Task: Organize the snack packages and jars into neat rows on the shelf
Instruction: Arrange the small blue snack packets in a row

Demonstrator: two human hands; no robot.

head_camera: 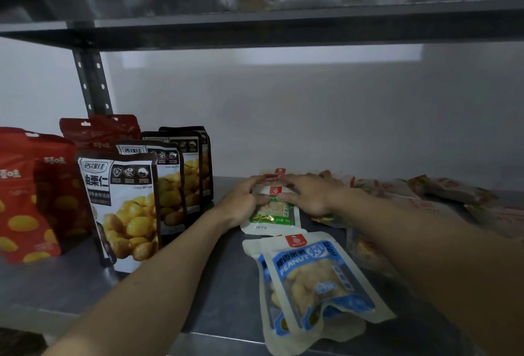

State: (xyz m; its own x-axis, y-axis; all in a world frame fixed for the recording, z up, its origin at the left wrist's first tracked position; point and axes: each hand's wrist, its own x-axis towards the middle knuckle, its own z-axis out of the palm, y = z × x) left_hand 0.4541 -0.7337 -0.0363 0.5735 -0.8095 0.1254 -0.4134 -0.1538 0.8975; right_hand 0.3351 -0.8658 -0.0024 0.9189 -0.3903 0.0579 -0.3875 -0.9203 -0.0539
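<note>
Two hands are on one green-labelled snack packet (pixel 276 214), which lies flat on the metal shelf (pixel 198 299) near its middle. The left hand (pixel 243 202) grips the packet's left edge with curled fingers. The right hand (pixel 309 197) pinches the top end, fingers bent over it and thumb on its face. The packet's long axis runs front to back: the red-logo end points toward the back wall and the date-stamped end toward the person. A red-labelled packet (pixel 272 175) shows just behind it, largely hidden by the fingers.

Two blue peanut packets (pixel 312 279) lie flat and overlapping just in front of the green one, near the shelf's front edge. Their logo ends point away from the person and their long axes slant slightly to the right.

At the left, brown chestnut pouches (pixel 127 208) stand upright in a file running front to back, faces forward. Red pouches (pixel 25 199) stand beside them, further left.

At the right, a loose pile of packets (pixel 425 194) lies flat at mixed angles; its labels are too blurred to read.
</note>
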